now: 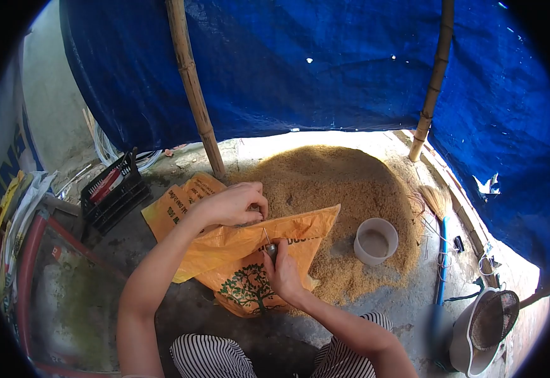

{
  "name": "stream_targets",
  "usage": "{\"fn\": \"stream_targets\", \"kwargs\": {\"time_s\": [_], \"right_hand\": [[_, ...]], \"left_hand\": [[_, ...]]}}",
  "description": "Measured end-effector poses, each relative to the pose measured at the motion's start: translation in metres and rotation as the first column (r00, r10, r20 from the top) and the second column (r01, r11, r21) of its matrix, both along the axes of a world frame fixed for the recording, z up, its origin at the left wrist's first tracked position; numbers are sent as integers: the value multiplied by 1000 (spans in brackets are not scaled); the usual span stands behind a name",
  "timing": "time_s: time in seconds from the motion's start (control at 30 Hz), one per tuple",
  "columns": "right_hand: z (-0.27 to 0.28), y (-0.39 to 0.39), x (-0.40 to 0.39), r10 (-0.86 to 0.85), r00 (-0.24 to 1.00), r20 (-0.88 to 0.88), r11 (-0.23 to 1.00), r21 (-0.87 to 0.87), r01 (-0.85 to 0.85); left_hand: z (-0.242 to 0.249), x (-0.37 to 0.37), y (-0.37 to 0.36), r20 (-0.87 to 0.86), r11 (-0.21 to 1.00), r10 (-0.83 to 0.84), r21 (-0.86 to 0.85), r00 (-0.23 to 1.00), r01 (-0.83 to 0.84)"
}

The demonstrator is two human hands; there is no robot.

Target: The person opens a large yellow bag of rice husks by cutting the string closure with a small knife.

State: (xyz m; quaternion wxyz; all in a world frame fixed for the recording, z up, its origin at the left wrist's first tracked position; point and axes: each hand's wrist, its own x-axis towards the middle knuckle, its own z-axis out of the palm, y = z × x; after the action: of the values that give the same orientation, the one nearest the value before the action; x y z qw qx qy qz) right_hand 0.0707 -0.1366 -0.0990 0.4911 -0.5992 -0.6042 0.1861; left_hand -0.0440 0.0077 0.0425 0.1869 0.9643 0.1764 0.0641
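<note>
An orange woven sack point(249, 252) with a green tree print and dark lettering lies across the floor in front of my knees, its upper edge folded into a band. My right hand point(282, 272) is closed round the dark handle of a thin pointed tool point(271, 250), whose metal tip points up against the folded edge. Just above that edge, to the left of the tool, my left hand point(236, 205) has its fingers bent together near the sack; what they hold, if anything, is too small to name.
Behind the sack spreads a heap of yellow-brown grain or husks point(325, 183) with a white tub point(376, 241) on it. A black crate point(114, 192) stands left; a broom point(442, 252) and a bucket with a sieve point(486, 324) are right. Bamboo poles point(194, 88) stand before blue tarp.
</note>
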Motion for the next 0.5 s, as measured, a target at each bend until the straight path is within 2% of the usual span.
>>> {"fn": "stream_targets", "kwargs": {"time_s": [0.13, 0.27, 0.33, 0.47, 0.5], "right_hand": [[3, -1, 3, -11, 999, 31, 999, -38, 12], [-4, 0, 5, -17, 998, 54, 1000, 6, 17], [-6, 1, 7, -38, 998, 54, 999, 27, 37], [-4, 0, 9, -46, 997, 63, 999, 9, 46], [-3, 1, 9, -48, 997, 60, 999, 9, 47]], "left_hand": [[-4, 11, 8, 21, 999, -31, -12, 999, 31], [-8, 22, 22, 1, 997, -45, -69, 999, 45], [-10, 23, 28, -7, 980, -24, -196, 1000, 22], [-22, 23, 40, 9, 967, 5, -254, 1000, -3], [-27, 22, 42, 14, 945, 23, -328, 1000, -17]]}}
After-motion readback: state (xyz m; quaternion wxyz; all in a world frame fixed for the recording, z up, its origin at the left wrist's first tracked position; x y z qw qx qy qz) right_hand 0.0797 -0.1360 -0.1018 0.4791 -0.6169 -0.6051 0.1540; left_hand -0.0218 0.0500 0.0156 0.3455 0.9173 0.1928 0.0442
